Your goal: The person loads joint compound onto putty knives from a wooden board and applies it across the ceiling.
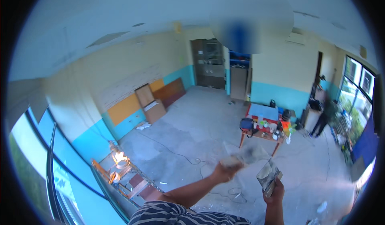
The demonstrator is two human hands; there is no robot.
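Observation:
My left hand is closed round a tool smeared by motion. Its wide, pale blade points to the right and looks like that of a putty knife. In my right hand is an upright putty knife, its broad blade coated with patchy grey and white material. The two blades are apart, the left one slightly higher in the picture. Both hands are raised well above the floor, and the fingers hide most of the handles.
At lower left a wooden platform carries a roll of tape and a glowing lamp. A cable crosses the grey floor. A cluttered red table stands beyond my hands. Another person stands near the right windows. Boards lean against the left wall.

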